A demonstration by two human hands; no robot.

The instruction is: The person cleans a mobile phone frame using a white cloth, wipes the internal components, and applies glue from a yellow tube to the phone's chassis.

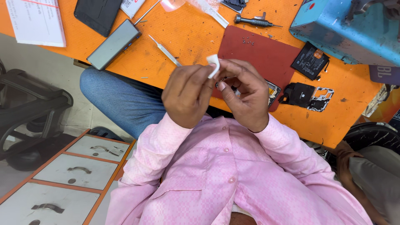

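The left hand and right hand meet in front of the chest, above the near edge of an orange table. Between them they pinch a small white strip, its top end poking up above the fingertips; the other fingers curl in close. Just behind the right hand lies an opened phone, half hidden, on a dark red mat.

A blue box stands at the far right of the table; its contents cannot be seen. Below the table at the left, a grey drawer unit has all its drawers closed.

On the table also lie a black battery, a black phone part, a grey phone, a dark phone, a screwdriver, a thin metal tool and a white pad. A black chair stands on the pale floor at the left.
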